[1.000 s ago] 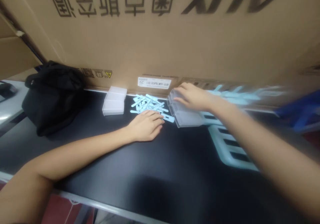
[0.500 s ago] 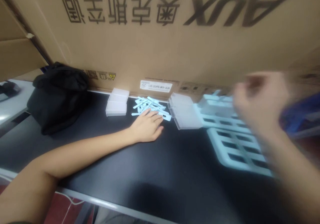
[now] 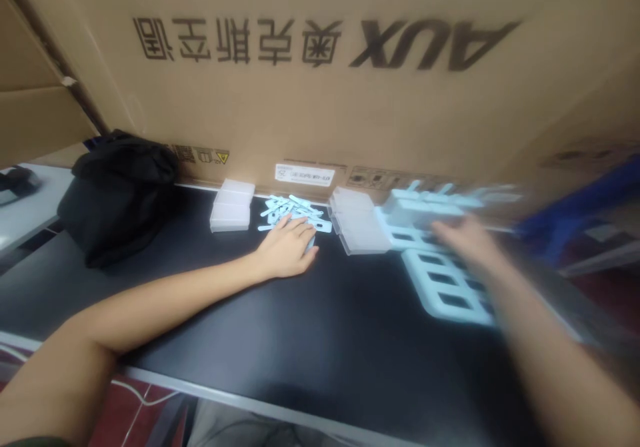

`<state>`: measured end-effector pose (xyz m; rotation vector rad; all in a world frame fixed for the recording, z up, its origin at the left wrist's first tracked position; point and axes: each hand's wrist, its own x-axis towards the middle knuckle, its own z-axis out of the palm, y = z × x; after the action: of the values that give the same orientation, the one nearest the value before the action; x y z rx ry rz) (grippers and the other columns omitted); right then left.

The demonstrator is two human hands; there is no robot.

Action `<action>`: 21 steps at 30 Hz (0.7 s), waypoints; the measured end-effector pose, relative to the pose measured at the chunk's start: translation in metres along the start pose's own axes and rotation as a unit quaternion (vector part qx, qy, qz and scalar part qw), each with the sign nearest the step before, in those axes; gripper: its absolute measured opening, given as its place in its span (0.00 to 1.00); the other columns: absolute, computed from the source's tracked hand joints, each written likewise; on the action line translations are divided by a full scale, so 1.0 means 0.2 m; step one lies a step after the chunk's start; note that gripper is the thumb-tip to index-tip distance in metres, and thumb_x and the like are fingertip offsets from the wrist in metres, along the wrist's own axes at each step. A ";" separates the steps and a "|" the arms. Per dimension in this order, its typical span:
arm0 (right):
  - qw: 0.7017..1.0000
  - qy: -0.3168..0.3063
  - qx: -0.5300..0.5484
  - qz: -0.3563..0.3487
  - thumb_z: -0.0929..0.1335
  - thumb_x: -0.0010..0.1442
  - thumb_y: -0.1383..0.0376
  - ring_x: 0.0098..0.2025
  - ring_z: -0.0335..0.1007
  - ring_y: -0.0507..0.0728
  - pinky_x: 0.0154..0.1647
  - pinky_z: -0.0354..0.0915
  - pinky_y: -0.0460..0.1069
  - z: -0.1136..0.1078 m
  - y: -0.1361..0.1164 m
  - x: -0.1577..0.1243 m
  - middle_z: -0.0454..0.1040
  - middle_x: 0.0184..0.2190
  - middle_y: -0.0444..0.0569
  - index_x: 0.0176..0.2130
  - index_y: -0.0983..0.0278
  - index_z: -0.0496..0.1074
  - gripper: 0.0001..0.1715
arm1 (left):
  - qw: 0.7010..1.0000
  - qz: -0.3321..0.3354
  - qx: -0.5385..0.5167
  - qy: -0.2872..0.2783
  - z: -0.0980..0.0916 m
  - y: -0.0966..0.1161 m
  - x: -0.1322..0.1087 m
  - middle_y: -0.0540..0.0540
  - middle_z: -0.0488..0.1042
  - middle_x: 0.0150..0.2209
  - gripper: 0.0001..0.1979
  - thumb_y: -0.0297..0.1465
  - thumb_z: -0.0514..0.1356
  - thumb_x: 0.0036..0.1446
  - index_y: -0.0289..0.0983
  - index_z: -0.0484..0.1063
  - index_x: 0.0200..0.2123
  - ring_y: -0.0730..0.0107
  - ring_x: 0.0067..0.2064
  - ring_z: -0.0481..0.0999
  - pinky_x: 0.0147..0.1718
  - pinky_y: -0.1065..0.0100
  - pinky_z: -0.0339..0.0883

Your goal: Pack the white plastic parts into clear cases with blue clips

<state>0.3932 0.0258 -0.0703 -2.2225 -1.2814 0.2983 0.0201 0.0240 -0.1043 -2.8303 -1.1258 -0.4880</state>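
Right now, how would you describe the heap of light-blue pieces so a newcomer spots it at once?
Find the big cardboard carton with upside-down AUX lettering, behind the black tabletop. Below its white label, between translucent boxes, lies the heap of light-blue pieces, with the left hand over its near edge. Its loose jumble of thin flat strips sets it apart from the blocky boxes.

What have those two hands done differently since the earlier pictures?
The right hand has let go of the translucent case, swung out to the right, then come back inward and down to the pale blue slotted trays; blur hides whether it holds anything. The left hand still rests at the pile of blue pieces. Case and black bag stay put.
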 end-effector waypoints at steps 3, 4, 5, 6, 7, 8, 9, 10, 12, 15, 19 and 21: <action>0.998 -0.055 -0.039 -0.009 0.72 0.61 0.56 0.37 0.74 0.60 0.39 0.63 0.52 -0.01 -0.01 0.02 0.80 0.35 0.59 0.41 0.67 0.75 0.16 | 1.000 -0.009 -0.002 -0.005 0.00 0.00 0.00 0.37 0.75 0.65 0.25 0.39 0.52 0.73 0.31 0.71 0.64 0.51 0.73 0.64 0.76 0.48 0.45; 0.997 -0.055 -0.054 -0.009 0.72 0.62 0.53 0.39 0.75 0.62 0.40 0.63 0.52 0.00 -0.02 0.02 0.80 0.37 0.62 0.42 0.68 0.76 0.20 | 1.000 -0.012 -0.004 -0.005 -0.01 0.00 0.00 0.37 0.75 0.65 0.24 0.39 0.52 0.73 0.31 0.70 0.64 0.51 0.73 0.64 0.76 0.48 0.45; 0.996 -0.049 -0.070 -0.008 0.71 0.62 0.51 0.42 0.75 0.64 0.41 0.62 0.53 0.00 -0.03 0.02 0.80 0.39 0.65 0.44 0.71 0.77 0.24 | 1.000 -0.014 -0.007 -0.005 -0.01 0.00 0.00 0.37 0.74 0.65 0.24 0.39 0.52 0.73 0.31 0.70 0.63 0.51 0.73 0.64 0.76 0.47 0.45; 0.995 -0.041 -0.086 -0.006 0.70 0.63 0.48 0.44 0.76 0.66 0.41 0.62 0.53 0.00 -0.03 0.01 0.79 0.41 0.69 0.45 0.73 0.78 0.29 | 1.000 -0.017 -0.010 -0.005 -0.01 0.00 0.00 0.37 0.74 0.65 0.24 0.39 0.52 0.72 0.32 0.70 0.63 0.51 0.73 0.65 0.76 0.47 0.46; 0.994 -0.033 -0.101 -0.005 0.69 0.64 0.47 0.46 0.76 0.69 0.42 0.62 0.54 0.01 -0.04 0.01 0.79 0.42 0.72 0.46 0.76 0.78 0.33 | 1.000 -0.020 -0.012 -0.004 -0.01 0.00 0.00 0.37 0.74 0.65 0.23 0.39 0.52 0.72 0.32 0.70 0.63 0.50 0.73 0.65 0.75 0.46 0.46; 0.993 -0.026 -0.113 -0.005 0.68 0.65 0.46 0.48 0.76 0.71 0.42 0.62 0.55 0.02 -0.04 0.01 0.78 0.42 0.75 0.47 0.79 0.78 0.36 | 1.000 -0.022 -0.015 -0.002 -0.02 0.00 -0.01 0.37 0.74 0.65 0.23 0.39 0.52 0.73 0.33 0.70 0.63 0.50 0.73 0.65 0.75 0.46 0.47; 0.992 -0.020 -0.123 -0.005 0.68 0.65 0.46 0.49 0.76 0.73 0.43 0.63 0.56 0.03 -0.04 0.01 0.78 0.42 0.78 0.47 0.82 0.78 0.38 | 1.000 -0.024 -0.017 -0.001 -0.02 0.00 -0.01 0.37 0.74 0.64 0.22 0.39 0.52 0.73 0.34 0.70 0.62 0.50 0.73 0.64 0.75 0.45 0.47; 0.991 -0.015 -0.131 -0.005 0.67 0.65 0.45 0.50 0.76 0.74 0.43 0.63 0.56 0.04 -0.04 0.01 0.78 0.42 0.79 0.48 0.83 0.78 0.40 | 0.999 -0.026 -0.020 0.001 -0.02 0.00 -0.01 0.37 0.75 0.64 0.22 0.40 0.52 0.73 0.34 0.70 0.62 0.50 0.73 0.64 0.75 0.44 0.48; 0.990 -0.004 -0.143 -0.009 0.67 0.65 0.45 0.51 0.76 0.76 0.44 0.65 0.57 0.06 -0.04 0.02 0.78 0.42 0.79 0.49 0.83 0.78 0.41 | 0.999 -0.031 -0.024 0.005 -0.03 0.00 -0.01 0.36 0.75 0.63 0.22 0.42 0.51 0.74 0.34 0.70 0.61 0.48 0.73 0.64 0.74 0.42 0.49; 0.987 0.011 -0.160 -0.019 0.67 0.64 0.44 0.51 0.77 0.76 0.45 0.68 0.58 0.08 -0.02 0.05 0.79 0.44 0.78 0.52 0.82 0.77 0.42 | 0.999 -0.033 -0.028 0.020 -0.03 0.00 -0.01 0.34 0.75 0.62 0.23 0.44 0.52 0.74 0.34 0.70 0.59 0.44 0.73 0.63 0.73 0.41 0.52; 0.987 0.032 -0.155 -0.013 0.65 0.66 0.44 0.54 0.77 0.76 0.50 0.70 0.59 0.10 0.00 0.07 0.77 0.50 0.81 0.60 0.84 0.69 0.47 | 0.998 0.003 -0.050 0.050 -0.04 -0.01 -0.01 0.35 0.77 0.59 0.18 0.41 0.53 0.74 0.35 0.71 0.56 0.43 0.74 0.62 0.73 0.38 0.52; 0.989 0.035 -0.147 -0.012 0.64 0.66 0.43 0.56 0.76 0.76 0.52 0.70 0.60 0.10 0.01 0.08 0.76 0.52 0.81 0.62 0.84 0.66 0.48 | 0.994 0.052 -0.066 0.069 -0.04 -0.01 -0.02 0.38 0.79 0.55 0.14 0.38 0.52 0.74 0.37 0.72 0.52 0.47 0.72 0.66 0.73 0.40 0.54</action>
<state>0.3939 0.0463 -0.0866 -2.4338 -1.3878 0.0224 0.0141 0.0220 -0.0975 -2.8931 -0.9516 -0.7614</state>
